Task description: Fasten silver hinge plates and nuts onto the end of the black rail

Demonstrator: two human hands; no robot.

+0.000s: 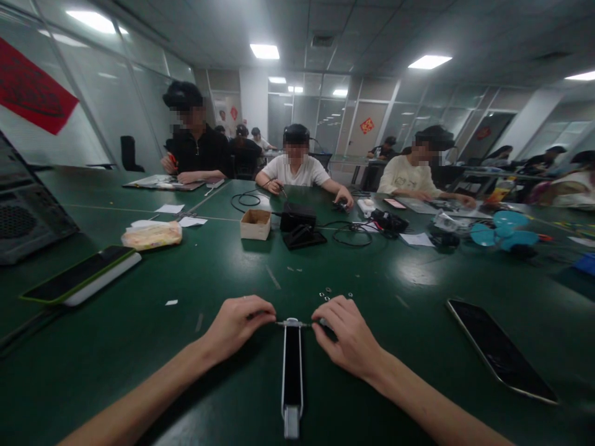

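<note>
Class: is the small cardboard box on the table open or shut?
Open: the cardboard box has no lid on top, and its inner walls show.

I can't see the 2 ends of the thin pin (pixel 292 323) — buried under my pinching left hand (pixel 239 323) and right hand (pixel 348 333) — and the specks (pixel 328 291) beyond are too small to name.

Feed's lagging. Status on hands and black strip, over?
Left hand, right hand pinch thin pin at end of black strip. Strip flat on table. Small rings beyond.
</note>
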